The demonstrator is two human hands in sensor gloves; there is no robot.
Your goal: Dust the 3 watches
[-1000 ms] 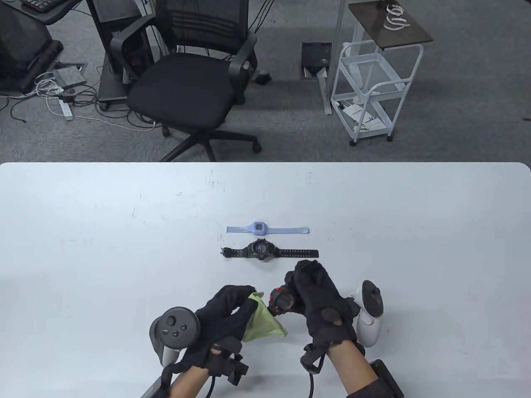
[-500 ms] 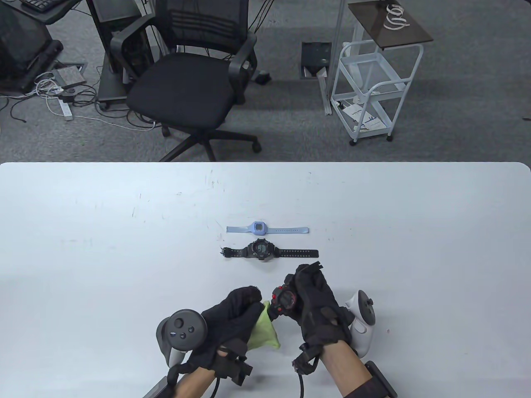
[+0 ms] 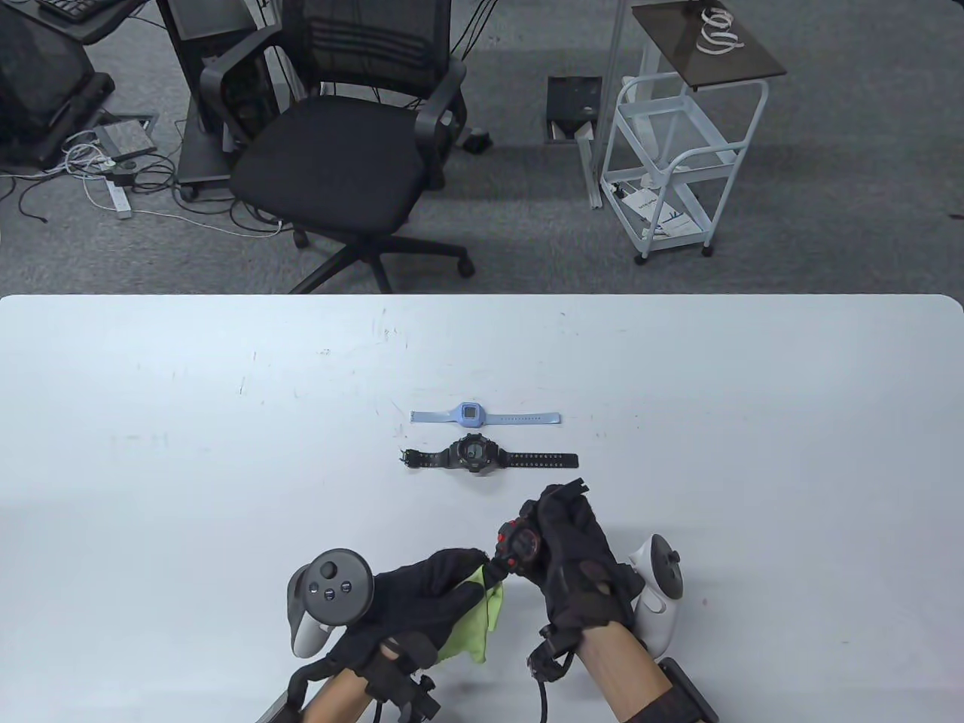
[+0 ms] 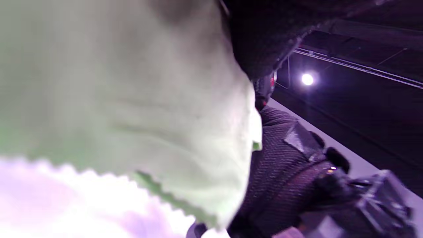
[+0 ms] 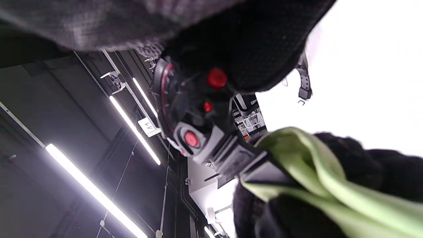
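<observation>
Right hand (image 3: 576, 561), at lower centre of the table view, grips a chunky black resin watch with red buttons (image 3: 517, 544) above the white counter (image 3: 188, 452). Left hand (image 3: 422, 599) pinches a soft, pinking-edged green microfibre cloth (image 3: 474, 629) around the watch's lower strap, as the right wrist view shows. Step in hand, by judgement: dusting the first watch; next, the cloth must be drawn along strap and ridged case. A matte black digital watch (image 3: 473, 455) and a smooth pale-blue watch (image 3: 470, 413) lie flat at mid-frame, straps extended.
</observation>
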